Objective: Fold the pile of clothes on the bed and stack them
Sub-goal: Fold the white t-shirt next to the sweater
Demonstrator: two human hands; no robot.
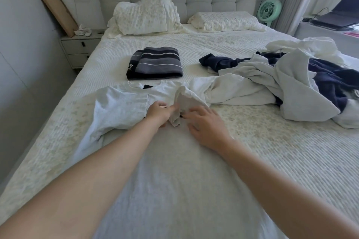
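a light grey t-shirt (165, 170) lies spread flat on the bed (281, 161) with its collar toward the headboard, and the fold on it looks barely begun. the left hand (158, 111) has its fingers curled round the bunched right sleeve (186, 106), pinching the cloth, while the right hand (206, 126) rests just beside that sleeve with fingers loosely spread; whether its fingertips also catch the fabric is hard to tell. beyond the collar sits a small stack of folded clothes (155, 66), a striped piece on a dark one, so by my judgement only a couple of items are done. to the right the unfolded pile (281, 85) of white and navy clothes is tangled and clearly makes up most of the work left. the bed has a pale ribbed cover, two pillows (147, 15) against a tufted headboard, a nightstand (79, 48) on the left, and a green fan (269, 10) by the curtain.
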